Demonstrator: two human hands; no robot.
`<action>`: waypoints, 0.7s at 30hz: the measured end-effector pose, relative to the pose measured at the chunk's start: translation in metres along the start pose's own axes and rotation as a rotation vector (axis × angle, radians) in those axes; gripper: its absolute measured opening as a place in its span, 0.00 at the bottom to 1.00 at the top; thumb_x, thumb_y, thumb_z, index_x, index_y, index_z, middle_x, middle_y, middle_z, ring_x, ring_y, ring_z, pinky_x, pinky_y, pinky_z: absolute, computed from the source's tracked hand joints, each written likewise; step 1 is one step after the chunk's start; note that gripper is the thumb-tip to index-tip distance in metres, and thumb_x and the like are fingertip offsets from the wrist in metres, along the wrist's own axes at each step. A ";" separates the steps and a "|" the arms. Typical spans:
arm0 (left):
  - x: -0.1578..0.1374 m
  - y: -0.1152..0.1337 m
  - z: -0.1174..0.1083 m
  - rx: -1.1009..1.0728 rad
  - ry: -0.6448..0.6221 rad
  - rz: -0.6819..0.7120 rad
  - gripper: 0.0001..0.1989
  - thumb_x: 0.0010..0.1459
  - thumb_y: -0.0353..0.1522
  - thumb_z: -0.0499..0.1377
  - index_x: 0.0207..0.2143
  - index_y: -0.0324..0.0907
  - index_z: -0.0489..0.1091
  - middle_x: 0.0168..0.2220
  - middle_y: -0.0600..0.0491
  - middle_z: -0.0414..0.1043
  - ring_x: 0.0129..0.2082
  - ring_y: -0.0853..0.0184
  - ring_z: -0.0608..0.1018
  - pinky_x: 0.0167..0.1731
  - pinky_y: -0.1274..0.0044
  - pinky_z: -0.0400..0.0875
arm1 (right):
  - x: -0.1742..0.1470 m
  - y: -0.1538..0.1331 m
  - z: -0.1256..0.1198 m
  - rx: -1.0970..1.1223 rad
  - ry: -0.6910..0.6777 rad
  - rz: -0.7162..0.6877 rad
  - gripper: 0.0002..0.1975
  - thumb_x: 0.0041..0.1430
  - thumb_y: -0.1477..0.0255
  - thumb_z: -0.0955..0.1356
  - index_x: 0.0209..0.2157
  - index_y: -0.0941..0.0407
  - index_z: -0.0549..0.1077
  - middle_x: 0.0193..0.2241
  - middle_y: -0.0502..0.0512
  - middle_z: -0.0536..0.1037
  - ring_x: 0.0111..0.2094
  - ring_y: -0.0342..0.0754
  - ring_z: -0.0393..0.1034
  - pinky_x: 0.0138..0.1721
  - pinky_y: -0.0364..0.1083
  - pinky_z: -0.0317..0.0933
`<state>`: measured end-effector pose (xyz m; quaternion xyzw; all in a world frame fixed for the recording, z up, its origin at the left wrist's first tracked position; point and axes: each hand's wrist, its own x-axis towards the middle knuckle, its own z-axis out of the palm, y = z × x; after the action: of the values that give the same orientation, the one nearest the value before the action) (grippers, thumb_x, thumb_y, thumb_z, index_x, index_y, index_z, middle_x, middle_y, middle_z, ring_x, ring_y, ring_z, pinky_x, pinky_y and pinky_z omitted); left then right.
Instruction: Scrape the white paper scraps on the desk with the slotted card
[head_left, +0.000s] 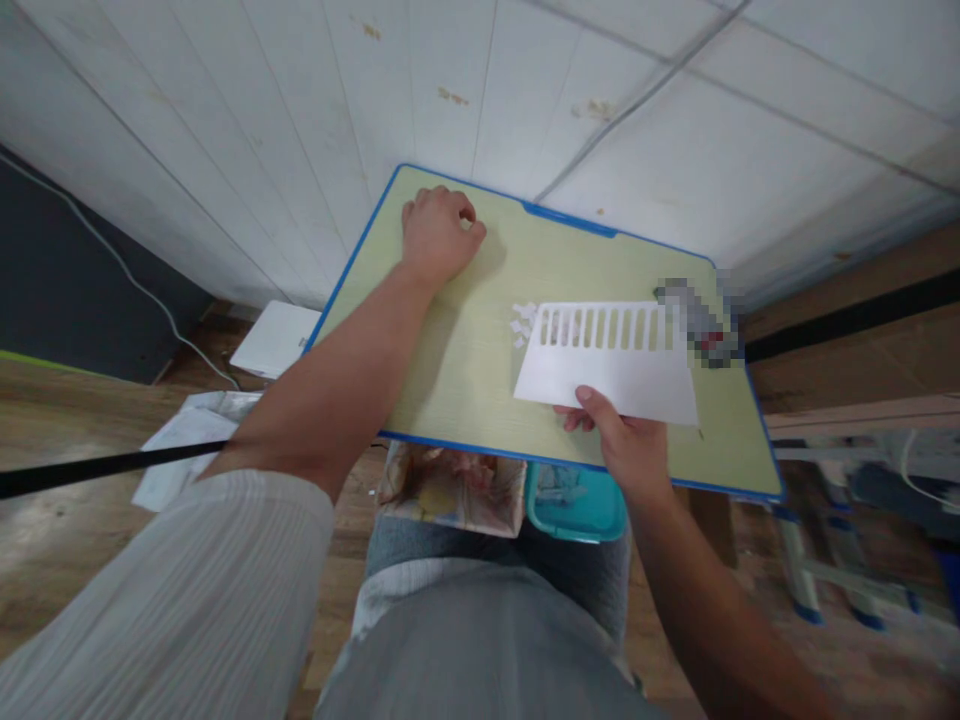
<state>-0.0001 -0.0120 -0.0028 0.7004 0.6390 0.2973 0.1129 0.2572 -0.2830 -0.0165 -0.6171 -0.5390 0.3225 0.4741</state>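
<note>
My right hand (626,440) grips the near edge of a white sheet of paper (600,375), thumb on top and fingers beneath. A row of narrow, round-ended slots runs along the sheet's far side, and the table shows through them. Small white paper scraps (520,325) lie by its left end, some visible through the slots. My left hand (442,232) is over the table's far left part, its fingers curled in and the thumb near the index finger. Anything inside those fingers is hidden from me.
The pale yellow table (480,370) has a blue rim and stands near a white panelled wall (450,90). A pixelated object with a red spot (701,325) lies right of the paper. Below the near edge are a turquoise container (581,530) and a patterned box (457,500).
</note>
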 end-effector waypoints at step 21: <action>0.001 0.023 -0.013 0.166 -0.012 0.040 0.19 0.79 0.39 0.55 0.63 0.47 0.79 0.68 0.53 0.76 0.63 0.61 0.65 0.72 0.61 0.57 | -0.020 -0.011 0.007 -0.014 -0.082 -0.147 0.26 0.70 0.50 0.79 0.22 0.50 0.82 0.26 0.59 0.87 0.33 0.60 0.88 0.47 0.60 0.87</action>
<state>0.0119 -0.0177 0.0201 0.7216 0.6467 0.2415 0.0523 0.2429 -0.3014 -0.0106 -0.5655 -0.6040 0.3082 0.4695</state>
